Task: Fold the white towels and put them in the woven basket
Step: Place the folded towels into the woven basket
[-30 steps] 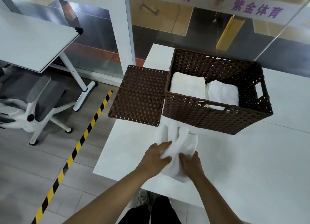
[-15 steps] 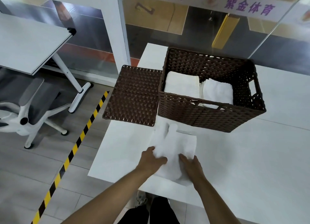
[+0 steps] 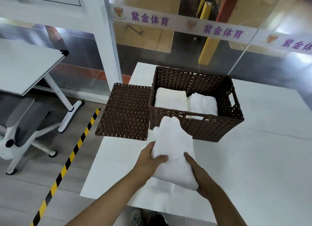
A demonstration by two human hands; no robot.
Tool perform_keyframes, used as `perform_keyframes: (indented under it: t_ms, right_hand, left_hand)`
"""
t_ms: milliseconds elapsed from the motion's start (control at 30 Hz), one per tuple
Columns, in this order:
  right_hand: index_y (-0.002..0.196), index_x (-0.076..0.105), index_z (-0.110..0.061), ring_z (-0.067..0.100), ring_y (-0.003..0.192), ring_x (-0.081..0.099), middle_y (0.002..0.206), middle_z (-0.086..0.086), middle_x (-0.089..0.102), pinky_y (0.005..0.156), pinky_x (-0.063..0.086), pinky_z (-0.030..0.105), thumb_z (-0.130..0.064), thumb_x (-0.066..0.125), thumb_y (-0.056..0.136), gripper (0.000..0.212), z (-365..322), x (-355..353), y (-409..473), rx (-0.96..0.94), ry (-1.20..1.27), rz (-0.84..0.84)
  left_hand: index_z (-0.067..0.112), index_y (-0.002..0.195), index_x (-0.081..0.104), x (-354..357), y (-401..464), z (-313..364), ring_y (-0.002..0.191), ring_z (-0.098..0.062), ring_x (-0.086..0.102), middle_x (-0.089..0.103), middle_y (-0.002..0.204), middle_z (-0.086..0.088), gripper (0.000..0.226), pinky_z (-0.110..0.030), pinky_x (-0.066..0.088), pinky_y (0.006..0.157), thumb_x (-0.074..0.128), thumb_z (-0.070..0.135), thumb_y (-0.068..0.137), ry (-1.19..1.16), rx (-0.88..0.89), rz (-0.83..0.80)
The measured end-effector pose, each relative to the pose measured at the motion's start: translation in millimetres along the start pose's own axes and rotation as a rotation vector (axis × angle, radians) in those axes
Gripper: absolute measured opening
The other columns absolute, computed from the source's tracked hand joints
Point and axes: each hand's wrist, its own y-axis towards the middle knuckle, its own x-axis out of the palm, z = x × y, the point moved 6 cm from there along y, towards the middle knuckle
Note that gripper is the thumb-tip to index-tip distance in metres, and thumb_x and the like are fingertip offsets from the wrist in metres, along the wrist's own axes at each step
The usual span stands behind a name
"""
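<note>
A folded white towel (image 3: pixel 173 146) is raised off the white table (image 3: pixel 253 166), its far end reaching the front wall of the brown woven basket (image 3: pixel 211 129). My left hand (image 3: pixel 148 159) grips its left edge, thumb on top. My right hand (image 3: pixel 200 178) holds its near right side from below, thumb lying on the cloth. Inside the basket lie two folded white towels, one on the left (image 3: pixel 170 99) and one on the right (image 3: pixel 203 104).
The basket's woven lid (image 3: pixel 125 112) lies flat to the left of the basket, overhanging the table's edge. A glass wall stands behind the table. On the floor to the left are a yellow-black tape line (image 3: pixel 67 161), an office chair (image 3: pixel 22 124) and another white table (image 3: pixel 25 65).
Both hands have lifted the folded towel off the table and carried it forward toward the basket. The view has tilted up.
</note>
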Motion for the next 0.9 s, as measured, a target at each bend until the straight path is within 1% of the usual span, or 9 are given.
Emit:
perform_keyframes:
  t_ms: [133,200,300,433,600,667,733,800,900]
  right_hand:
    - [0.129,0.066,-0.016,0.036,0.123,0.063,0.13,0.015,0.069,0.11,0.043,0.06,-0.056,0.057,0.096,0.052,-35.9,13.5,-50.9,-0.009,0.175,-0.219]
    - [0.131,0.065,-0.018,0.032,0.123,0.064,0.131,0.013,0.068,0.108,0.046,0.056,-0.052,0.052,0.099,0.048,-54.2,18.8,-69.8,-0.075,0.173,-0.258]
    - [0.139,0.059,-0.023,0.021,0.122,0.066,0.134,0.005,0.068,0.102,0.05,0.042,-0.039,0.06,0.097,0.045,-91.8,15.8,-87.9,-0.312,0.13,-0.154]
    - [0.137,0.058,-0.041,0.017,0.123,0.064,0.133,-0.008,0.068,0.104,0.05,0.047,-0.032,0.07,0.083,0.056,-145.8,8.6,-114.7,-0.59,0.051,0.008]
    - [0.14,0.053,-0.042,0.008,0.118,0.066,0.131,-0.016,0.067,0.093,0.054,0.036,-0.021,0.067,0.088,0.059,-213.2,5.3,-127.6,-0.815,-0.009,0.001]
    - [0.137,0.053,-0.043,0.004,0.11,0.068,0.125,-0.02,0.069,0.083,0.057,0.026,-0.014,0.064,0.094,0.053,-237.9,1.4,-117.3,-0.849,-0.039,0.015]
    - [0.13,0.056,-0.047,0.003,0.104,0.069,0.118,-0.022,0.071,0.079,0.058,0.025,-0.016,0.067,0.095,0.049,-261.6,-4.0,-97.4,-0.839,-0.071,0.026]
    - [0.13,0.057,-0.044,0.008,0.105,0.07,0.118,-0.018,0.072,0.083,0.058,0.032,-0.015,0.069,0.093,0.048,-283.0,-10.4,-67.1,-0.792,-0.081,0.04]
    - [0.132,0.057,-0.037,0.021,0.111,0.069,0.12,-0.008,0.071,0.093,0.057,0.045,-0.018,0.071,0.09,0.048,-303.9,-20.8,-7.2,-0.73,-0.113,0.083]
  left_hand:
    - [0.021,0.117,0.068,-2.6,-13.0,34.7,0.102,-0.021,0.07,0.075,0.11,-0.001,0.049,-0.032,0.055,0.082,0.077,0.018,0.069,-0.082,0.068,-0.086]
    - [0.021,0.119,0.067,-2.6,-17.2,53.6,0.105,-0.025,0.07,0.074,0.114,-0.004,0.051,-0.036,0.054,0.084,0.078,0.017,0.07,-0.094,0.098,-0.13]
    - [0.021,0.121,0.065,-4.3,-18.8,86.3,0.107,-0.026,0.069,0.072,0.116,-0.005,0.054,-0.038,0.055,0.087,0.079,0.019,0.069,-0.059,0.162,-0.159]
    - [0.023,0.123,0.062,-1.2,-16.6,132.8,0.106,-0.02,0.07,0.073,0.115,0.003,0.056,-0.036,0.058,0.085,0.078,0.024,0.069,-0.046,0.245,-0.163]
    - [0.031,0.129,0.058,6.3,8.0,193.4,0.108,-0.018,0.069,0.072,0.118,0.006,0.06,-0.038,0.056,0.091,0.074,0.025,0.072,-0.021,0.303,-0.17]
    - [0.032,0.135,0.053,8.2,28.4,214.3,0.109,-0.017,0.067,0.07,0.12,0.008,0.056,-0.035,0.054,0.091,0.071,0.028,0.081,-0.015,0.31,-0.136]
    - [0.034,0.141,0.044,13.5,50.6,231.5,0.11,-0.014,0.062,0.063,0.123,0.013,0.052,-0.032,0.051,0.091,0.064,0.029,0.094,0.047,0.323,-0.097]
    - [0.035,0.147,0.034,18.3,77.7,242.0,0.112,-0.008,0.056,0.054,0.127,0.019,0.056,-0.027,0.046,0.091,0.06,0.032,0.097,0.177,0.356,-0.023]
    - [0.028,0.155,0.021,23.5,129.4,237.5,0.124,-0.013,0.047,0.042,0.139,0.012,0.071,-0.028,0.039,0.1,0.062,0.029,0.098,0.274,0.339,0.077]
